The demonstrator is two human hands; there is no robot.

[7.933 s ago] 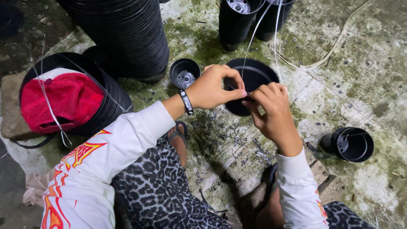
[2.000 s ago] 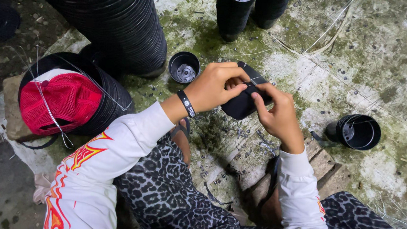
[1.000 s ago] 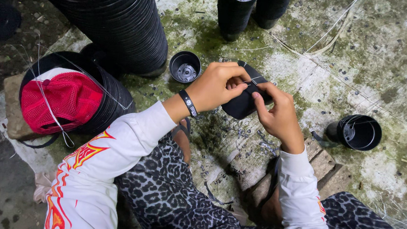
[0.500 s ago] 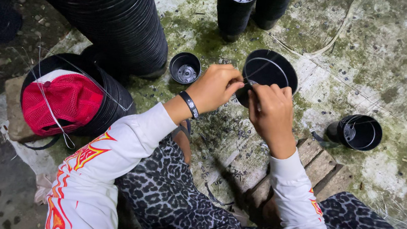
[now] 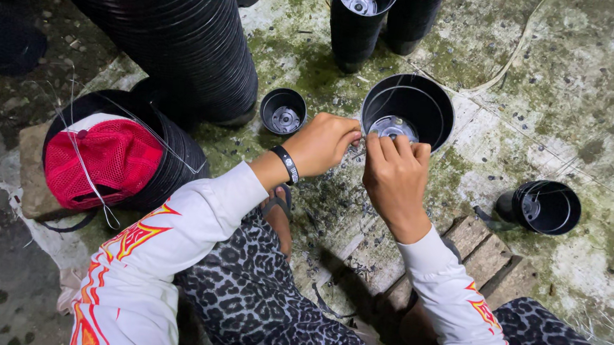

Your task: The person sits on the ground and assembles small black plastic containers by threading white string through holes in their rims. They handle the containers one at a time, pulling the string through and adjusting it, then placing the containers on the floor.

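**Black pot, thin wire, two busy hands**

Black plastic makes up the open pot [image 5: 409, 109] standing upright on the mossy concrete floor [image 5: 595, 94], near its far edge. At the pot's near rim both hands meet: the left hand [image 5: 322, 143] and the right hand [image 5: 394, 174] are each pinched shut on what looks like a thin wire [image 5: 359, 149], too fine to make out clearly.

Risks, as I judge them: the wire could slip from the fingertips, since it is so thin; a hard pull could tip the light pot over; the wire's end could prick a finger.

Count: one pot in hand; one small pot [image 5: 283, 111] just left of it; one pot lying on its side [image 5: 541, 206] toward the right; two tall stacks [image 5: 384, 13] at the far edge; one wide stack [image 5: 164, 27] at the far left; one red cap [image 5: 104, 162] resting in another pot.
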